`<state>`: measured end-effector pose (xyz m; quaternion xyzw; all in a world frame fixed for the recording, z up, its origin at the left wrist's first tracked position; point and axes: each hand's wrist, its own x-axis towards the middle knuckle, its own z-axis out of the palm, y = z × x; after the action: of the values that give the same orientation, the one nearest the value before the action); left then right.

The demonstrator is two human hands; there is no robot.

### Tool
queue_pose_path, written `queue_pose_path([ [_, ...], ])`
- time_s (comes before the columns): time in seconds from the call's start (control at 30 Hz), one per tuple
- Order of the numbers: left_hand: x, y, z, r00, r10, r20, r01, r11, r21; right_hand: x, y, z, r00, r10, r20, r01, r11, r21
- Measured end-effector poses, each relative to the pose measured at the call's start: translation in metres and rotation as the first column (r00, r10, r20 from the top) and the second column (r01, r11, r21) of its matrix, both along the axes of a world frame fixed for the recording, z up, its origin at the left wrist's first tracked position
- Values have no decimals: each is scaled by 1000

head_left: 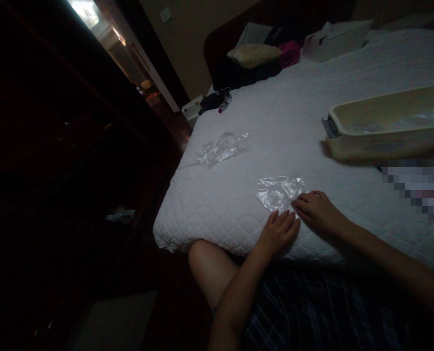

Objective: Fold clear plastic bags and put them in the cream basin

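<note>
A clear plastic bag (279, 191) lies flat and crinkled on the white quilted bedspread (209, 204), close to the bed's near edge. My left hand (280, 233) rests at the bag's lower edge, its fingers stretched and apart. At the bag's lower right corner is my right hand (317, 208), palm down, with bent fingers touching the plastic. Neither hand visibly grips the bag. Farther left on the bed lies another crumpled clear plastic bag (226, 147), away from both hands.
A cream plastic bin (385, 146) with a grey handle stands on the right, clear plastic inside. At the back are a white box (335, 41), a yellowish cushion (255, 55) and a rolled magenta cloth (290, 53). Dark items (213, 101) lie at the left edge.
</note>
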<state>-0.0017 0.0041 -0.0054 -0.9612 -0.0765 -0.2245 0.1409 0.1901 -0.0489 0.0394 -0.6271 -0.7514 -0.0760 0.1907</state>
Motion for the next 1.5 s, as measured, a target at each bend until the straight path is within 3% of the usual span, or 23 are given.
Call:
queue_pose_path([
  [0.3, 0, 2, -2, 1000, -27, -6, 27, 1000, 2, 33, -14, 11, 961, -22, -276, 12, 999, -36],
  [0.47, 9, -4, 2, 999, -39, -10, 38, 999, -22, 63, -40, 12, 898, -260, -354, 205, 961, -186],
  [0.57, 13, -7, 3, 997, -70, -17, 69, 997, -30, 69, -50, 7, 869, -308, -387, 231, 944, -235],
  [0.7, 11, -6, 1, 999, -51, 6, 51, 998, -38, 61, -58, -1, 870, -232, -436, 133, 960, -247],
  [0.93, 6, -8, 7, 968, -34, 247, 49, 997, -58, 44, -72, -1, 804, -215, -554, 62, 958, -282],
  [1.07, 6, -9, 8, 979, -40, 198, 52, 997, -58, 43, -77, 2, 779, -197, -596, -14, 944, -330],
  [1.3, 7, -7, 1, 995, -44, 91, 49, 998, -48, 50, -68, 4, 872, 1, -489, -79, 987, -140],
  [1.5, 7, -7, 3, 993, -66, 100, 69, 997, -29, 47, -63, -4, 886, 75, -458, -146, 982, -121],
])
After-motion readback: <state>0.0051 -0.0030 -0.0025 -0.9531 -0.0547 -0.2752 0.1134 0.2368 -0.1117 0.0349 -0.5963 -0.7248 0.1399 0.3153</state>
